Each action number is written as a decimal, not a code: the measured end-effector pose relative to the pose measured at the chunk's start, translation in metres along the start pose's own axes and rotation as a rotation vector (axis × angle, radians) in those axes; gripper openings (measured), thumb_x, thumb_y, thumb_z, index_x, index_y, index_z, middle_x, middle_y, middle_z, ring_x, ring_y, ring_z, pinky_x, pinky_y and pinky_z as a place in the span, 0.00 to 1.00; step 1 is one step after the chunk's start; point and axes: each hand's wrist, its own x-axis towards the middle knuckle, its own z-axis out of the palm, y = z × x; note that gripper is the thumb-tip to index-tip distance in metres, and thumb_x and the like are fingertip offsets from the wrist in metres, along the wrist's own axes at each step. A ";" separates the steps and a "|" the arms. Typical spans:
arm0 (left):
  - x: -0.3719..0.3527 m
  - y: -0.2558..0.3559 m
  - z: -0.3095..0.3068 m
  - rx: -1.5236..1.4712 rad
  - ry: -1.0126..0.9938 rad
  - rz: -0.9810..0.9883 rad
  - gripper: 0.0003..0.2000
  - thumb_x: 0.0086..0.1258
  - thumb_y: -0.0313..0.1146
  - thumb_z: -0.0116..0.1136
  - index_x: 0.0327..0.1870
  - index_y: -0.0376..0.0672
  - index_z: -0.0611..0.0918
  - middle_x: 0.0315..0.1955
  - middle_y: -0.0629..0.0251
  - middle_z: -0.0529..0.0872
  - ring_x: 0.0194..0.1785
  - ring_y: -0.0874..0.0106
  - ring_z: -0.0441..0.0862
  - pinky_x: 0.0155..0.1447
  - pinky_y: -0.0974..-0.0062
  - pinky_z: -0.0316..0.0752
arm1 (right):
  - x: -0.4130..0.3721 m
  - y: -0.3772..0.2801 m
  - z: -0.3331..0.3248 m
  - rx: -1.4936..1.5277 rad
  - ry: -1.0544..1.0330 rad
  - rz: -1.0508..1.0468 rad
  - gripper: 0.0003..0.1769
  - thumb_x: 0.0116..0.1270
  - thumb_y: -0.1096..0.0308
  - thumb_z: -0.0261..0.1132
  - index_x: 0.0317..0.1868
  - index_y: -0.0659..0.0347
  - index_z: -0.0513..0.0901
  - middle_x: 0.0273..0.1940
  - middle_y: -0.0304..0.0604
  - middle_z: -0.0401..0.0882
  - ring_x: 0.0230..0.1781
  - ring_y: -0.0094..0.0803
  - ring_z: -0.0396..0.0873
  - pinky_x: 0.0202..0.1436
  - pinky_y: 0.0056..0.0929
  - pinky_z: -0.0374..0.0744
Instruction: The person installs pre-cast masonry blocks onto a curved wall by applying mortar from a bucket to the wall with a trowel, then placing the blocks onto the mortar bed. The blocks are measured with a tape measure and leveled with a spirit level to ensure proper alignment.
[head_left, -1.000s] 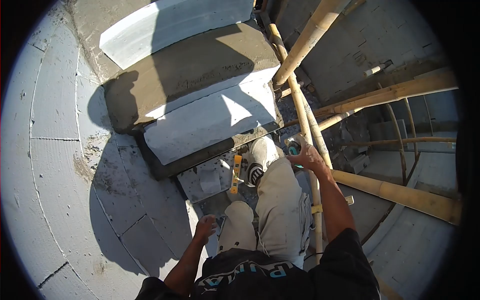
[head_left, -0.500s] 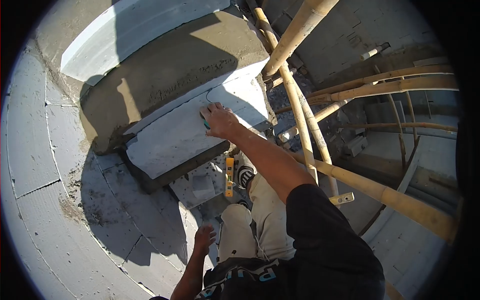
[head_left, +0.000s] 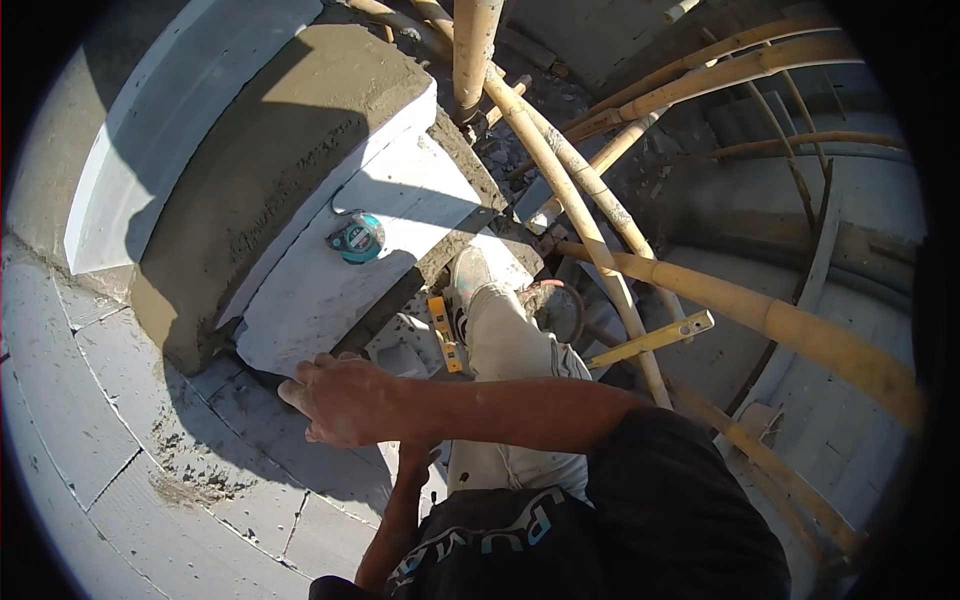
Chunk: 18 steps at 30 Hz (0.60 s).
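A teal tape measure [head_left: 357, 238] lies on top of the white block [head_left: 385, 185], with neither hand on it. My right hand [head_left: 345, 402] is at the block's near left corner, its fingers curled. What those fingers hold, if anything, I cannot make out, nor whether they touch the block. My left hand [head_left: 417, 456] is low in front of my body, mostly covered by my right forearm, so its fingers are hidden. Grey mortar [head_left: 270, 170] covers the surface behind the block.
A yellow spirit level [head_left: 444, 334] lies beside my shoe [head_left: 466, 278]. Bamboo poles [head_left: 560, 185] cross on the right, with a yellow bar [head_left: 655, 338] among them. A round bucket-like container [head_left: 553, 310] is by my leg. Large grey blocks [head_left: 75, 400] curve along the left.
My right hand has left the tape measure and moved toward me to the block's near left corner. The tape measure stays on the block. My view has shifted.
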 end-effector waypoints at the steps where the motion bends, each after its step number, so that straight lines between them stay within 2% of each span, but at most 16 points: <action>1: 0.007 -0.015 -0.011 -0.034 -0.076 0.081 0.30 0.74 0.49 0.58 0.71 0.43 0.68 0.64 0.58 0.76 0.64 0.62 0.76 0.65 0.59 0.74 | -0.012 -0.011 0.013 0.133 -0.037 -0.078 0.30 0.67 0.57 0.67 0.63 0.68 0.72 0.57 0.57 0.76 0.58 0.52 0.77 0.63 0.50 0.76; 3: 0.010 -0.019 -0.023 -0.027 -0.088 0.074 0.29 0.76 0.49 0.56 0.71 0.42 0.68 0.64 0.58 0.76 0.65 0.63 0.76 0.65 0.60 0.74 | -0.027 -0.015 0.054 0.242 -0.057 -0.124 0.27 0.65 0.59 0.68 0.58 0.68 0.77 0.49 0.56 0.81 0.52 0.51 0.81 0.58 0.46 0.79; 6: 0.009 -0.008 -0.036 -0.007 -0.101 0.067 0.27 0.77 0.49 0.54 0.70 0.42 0.68 0.64 0.59 0.75 0.66 0.64 0.75 0.66 0.61 0.74 | -0.033 0.012 0.090 0.149 -0.249 -0.015 0.21 0.62 0.62 0.68 0.51 0.67 0.82 0.42 0.53 0.84 0.49 0.51 0.83 0.53 0.52 0.80; 9: 0.005 -0.001 -0.043 0.017 -0.111 0.064 0.26 0.79 0.48 0.51 0.70 0.41 0.68 0.64 0.59 0.75 0.67 0.65 0.74 0.66 0.63 0.74 | -0.029 0.022 0.127 -0.299 -0.010 0.318 0.15 0.59 0.68 0.67 0.45 0.65 0.87 0.49 0.60 0.84 0.53 0.53 0.83 0.54 0.61 0.79; 12: 0.004 0.008 -0.040 0.082 -0.105 0.047 0.26 0.80 0.48 0.50 0.70 0.41 0.69 0.64 0.59 0.75 0.67 0.66 0.74 0.66 0.63 0.74 | -0.012 0.041 0.103 -0.086 -0.043 0.222 0.13 0.62 0.67 0.65 0.44 0.66 0.86 0.44 0.54 0.85 0.49 0.48 0.84 0.48 0.57 0.78; 15: 0.003 0.023 -0.037 0.166 -0.068 0.026 0.26 0.79 0.48 0.50 0.70 0.40 0.69 0.63 0.58 0.76 0.66 0.66 0.75 0.65 0.64 0.74 | -0.008 0.034 0.078 0.042 0.113 0.221 0.14 0.63 0.67 0.65 0.45 0.65 0.87 0.48 0.55 0.85 0.51 0.48 0.84 0.51 0.58 0.78; 18: -0.005 0.036 -0.033 0.261 -0.024 0.000 0.26 0.79 0.48 0.51 0.69 0.40 0.69 0.63 0.58 0.76 0.65 0.65 0.75 0.65 0.64 0.74 | 0.002 0.032 0.066 0.096 0.021 0.204 0.17 0.62 0.67 0.66 0.49 0.65 0.87 0.52 0.58 0.84 0.55 0.49 0.83 0.55 0.63 0.76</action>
